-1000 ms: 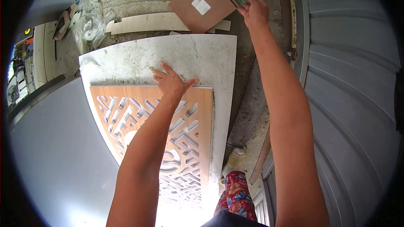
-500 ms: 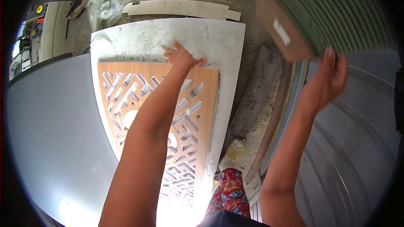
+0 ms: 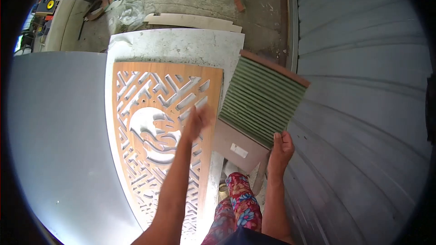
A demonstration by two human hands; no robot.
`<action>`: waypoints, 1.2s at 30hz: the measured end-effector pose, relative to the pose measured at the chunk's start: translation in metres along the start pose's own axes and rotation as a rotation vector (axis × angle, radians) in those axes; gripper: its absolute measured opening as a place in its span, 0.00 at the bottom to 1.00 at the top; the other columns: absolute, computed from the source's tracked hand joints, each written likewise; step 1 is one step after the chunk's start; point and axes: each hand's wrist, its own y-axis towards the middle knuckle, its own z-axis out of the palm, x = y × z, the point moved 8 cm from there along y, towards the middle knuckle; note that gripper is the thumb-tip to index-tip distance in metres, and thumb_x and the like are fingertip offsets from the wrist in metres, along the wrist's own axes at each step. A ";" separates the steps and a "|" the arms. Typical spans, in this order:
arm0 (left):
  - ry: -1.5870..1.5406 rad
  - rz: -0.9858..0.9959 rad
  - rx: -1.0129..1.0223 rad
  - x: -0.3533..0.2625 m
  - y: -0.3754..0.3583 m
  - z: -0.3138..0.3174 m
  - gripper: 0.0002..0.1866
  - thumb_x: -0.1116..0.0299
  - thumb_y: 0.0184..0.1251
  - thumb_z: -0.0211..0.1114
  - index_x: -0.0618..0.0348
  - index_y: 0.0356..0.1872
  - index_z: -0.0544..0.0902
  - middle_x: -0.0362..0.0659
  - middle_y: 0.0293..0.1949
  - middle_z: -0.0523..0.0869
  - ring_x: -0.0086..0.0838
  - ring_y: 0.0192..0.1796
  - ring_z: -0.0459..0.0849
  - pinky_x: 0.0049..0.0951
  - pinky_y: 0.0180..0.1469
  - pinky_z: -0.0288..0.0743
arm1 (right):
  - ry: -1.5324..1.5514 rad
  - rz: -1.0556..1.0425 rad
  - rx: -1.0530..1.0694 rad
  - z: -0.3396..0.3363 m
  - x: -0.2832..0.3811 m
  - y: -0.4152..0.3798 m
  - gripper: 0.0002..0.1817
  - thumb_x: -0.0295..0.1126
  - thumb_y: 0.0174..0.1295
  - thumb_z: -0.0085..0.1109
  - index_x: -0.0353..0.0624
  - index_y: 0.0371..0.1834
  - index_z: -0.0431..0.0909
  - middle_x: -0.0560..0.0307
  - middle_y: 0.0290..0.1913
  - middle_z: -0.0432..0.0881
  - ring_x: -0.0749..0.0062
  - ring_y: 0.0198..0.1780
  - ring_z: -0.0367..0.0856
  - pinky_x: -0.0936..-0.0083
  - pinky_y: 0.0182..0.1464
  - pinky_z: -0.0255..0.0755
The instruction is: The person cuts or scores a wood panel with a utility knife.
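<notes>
My right hand (image 3: 281,151) is closed on the right edge of a green ribbed panel (image 3: 264,97), thumb on top. The panel is tilted, with a brown strip at the far end and a wider brown end bearing a white label (image 3: 239,150) nearer me. A wood-coloured fretwork panel (image 3: 216,78), cut with slanting slots and a round motif, lies flat on a larger whitish board (image 3: 188,41). Over its right side is my left hand (image 3: 198,120), smeared by motion, apart from the ribbed panel; its fingers cannot be made out clearly.
A grey smooth sheet (image 3: 59,131) stands at left and a grey corrugated metal wall (image 3: 354,104) at right. On the concrete floor beyond lie a pale notched strip (image 3: 195,21), clear plastic wrapping (image 3: 129,13) and a reddish block (image 3: 240,4).
The ribbed panel has come from the upper right down beside the fretwork panel, still in my right hand. My left hand has left the fretwork's far edge and moved nearer. The view has shifted.
</notes>
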 end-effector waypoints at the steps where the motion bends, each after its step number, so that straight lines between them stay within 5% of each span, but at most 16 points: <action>1: -0.197 -0.085 0.687 0.042 -0.016 -0.015 0.28 0.46 0.68 0.37 0.60 0.49 0.73 0.39 0.37 0.77 0.22 0.35 0.71 0.23 0.38 0.64 | 0.013 0.051 0.035 -0.005 -0.014 -0.006 0.08 0.27 0.62 0.47 0.34 0.34 0.74 0.65 0.29 0.75 0.87 0.31 0.67 0.87 0.35 0.62; 2: 0.489 0.056 0.228 0.068 -0.039 -0.039 0.24 0.53 0.66 0.46 0.64 0.52 0.71 0.39 0.42 0.77 0.20 0.44 0.73 0.22 0.46 0.65 | 0.028 0.102 0.068 -0.007 -0.024 -0.013 0.08 0.27 0.62 0.47 0.34 0.35 0.75 0.64 0.30 0.76 0.87 0.32 0.68 0.87 0.36 0.63; 7: 0.483 -0.061 0.217 0.055 -0.186 -0.001 0.27 0.68 0.55 0.64 0.65 0.55 0.69 0.42 0.47 0.78 0.23 0.48 0.74 0.25 0.51 0.67 | 0.024 0.248 0.170 -0.016 -0.038 -0.051 0.10 0.29 0.62 0.47 0.33 0.37 0.75 0.61 0.32 0.77 0.81 0.34 0.71 0.84 0.40 0.64; 11: 0.363 -0.009 0.155 0.060 -0.250 -0.001 0.26 0.65 0.55 0.65 0.64 0.54 0.70 0.43 0.46 0.78 0.24 0.48 0.75 0.26 0.51 0.69 | -0.302 0.327 0.138 -0.030 -0.047 -0.079 0.18 0.35 0.61 0.49 0.30 0.45 0.74 0.51 0.41 0.78 0.71 0.43 0.74 0.79 0.48 0.64; 13: 0.399 0.030 0.112 0.051 -0.283 0.007 0.24 0.65 0.56 0.64 0.65 0.52 0.71 0.44 0.45 0.79 0.24 0.46 0.76 0.25 0.49 0.70 | -0.392 0.303 0.295 -0.030 -0.049 -0.090 0.24 0.39 0.60 0.51 0.29 0.52 0.69 0.44 0.50 0.75 0.65 0.52 0.71 0.75 0.54 0.62; 18: 0.571 0.227 0.024 0.021 -0.341 0.028 0.20 0.67 0.55 0.62 0.67 0.47 0.73 0.45 0.39 0.81 0.25 0.41 0.79 0.25 0.44 0.72 | -0.525 0.180 0.225 -0.035 0.003 -0.141 0.25 0.40 0.59 0.51 0.35 0.56 0.67 0.42 0.54 0.72 0.58 0.56 0.69 0.75 0.56 0.61; 21: 0.588 0.298 -0.048 0.021 -0.372 0.016 0.18 0.68 0.55 0.62 0.67 0.46 0.75 0.45 0.37 0.82 0.25 0.38 0.79 0.25 0.42 0.72 | -0.528 0.073 0.261 -0.058 -0.006 -0.171 0.22 0.41 0.60 0.50 0.37 0.53 0.70 0.41 0.51 0.73 0.59 0.53 0.72 0.74 0.53 0.64; 27: 0.620 0.417 -0.184 0.026 -0.433 -0.017 0.19 0.63 0.53 0.63 0.65 0.43 0.77 0.48 0.35 0.82 0.30 0.37 0.81 0.29 0.41 0.73 | -0.662 -0.149 0.476 -0.106 -0.029 -0.244 0.17 0.42 0.61 0.47 0.37 0.39 0.75 0.57 0.26 0.77 0.70 0.27 0.75 0.73 0.33 0.67; 29: 0.725 0.446 -0.287 0.031 -0.451 -0.034 0.20 0.61 0.51 0.64 0.65 0.42 0.77 0.49 0.34 0.83 0.33 0.37 0.82 0.31 0.41 0.73 | -0.754 -0.181 0.503 -0.126 -0.015 -0.272 0.19 0.43 0.60 0.47 0.36 0.39 0.75 0.57 0.24 0.76 0.71 0.27 0.75 0.75 0.33 0.67; 36: 0.765 0.457 -0.333 0.044 -0.517 -0.058 0.20 0.59 0.48 0.64 0.61 0.41 0.79 0.49 0.33 0.83 0.37 0.37 0.82 0.34 0.41 0.73 | -0.625 0.042 0.319 -0.212 -0.046 -0.324 0.22 0.46 0.58 0.48 0.35 0.38 0.76 0.59 0.23 0.76 0.73 0.22 0.75 0.77 0.25 0.67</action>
